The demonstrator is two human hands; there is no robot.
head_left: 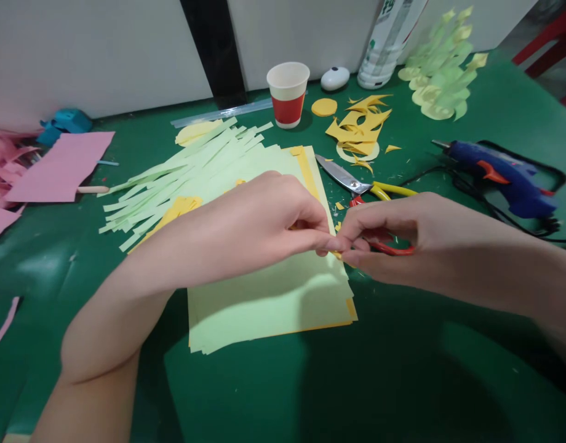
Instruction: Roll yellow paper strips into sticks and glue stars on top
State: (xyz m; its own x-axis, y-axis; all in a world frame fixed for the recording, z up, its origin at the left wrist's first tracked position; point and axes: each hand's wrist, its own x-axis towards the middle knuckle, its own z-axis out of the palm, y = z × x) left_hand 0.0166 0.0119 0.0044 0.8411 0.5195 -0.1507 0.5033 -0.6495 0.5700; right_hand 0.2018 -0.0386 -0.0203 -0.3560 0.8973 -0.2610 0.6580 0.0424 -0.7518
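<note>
Over the right edge of a stack of pale green and yellow paper [264, 314], my left hand [294, 212] and my right hand [379, 237] meet fingertip to fingertip. Both are closed in a pinch on a small yellow paper piece [337, 253], mostly hidden by the fingers. Scissors [345, 177] with red and yellow handles lie just beyond my right hand, which partly covers them. Past my left forearm, pale green paper strips [186, 169] fan out to the left, with yellow paper [184, 206] beneath the arm.
A paper cup [288, 92] stands near the wall, beside yellow paper scraps [361, 126]. At the right lies a blue glue gun [499, 172] with a black cord. A white bottle [387, 46] and green paper flowers [442, 80] stand behind. Pink paper [61, 166] lies left.
</note>
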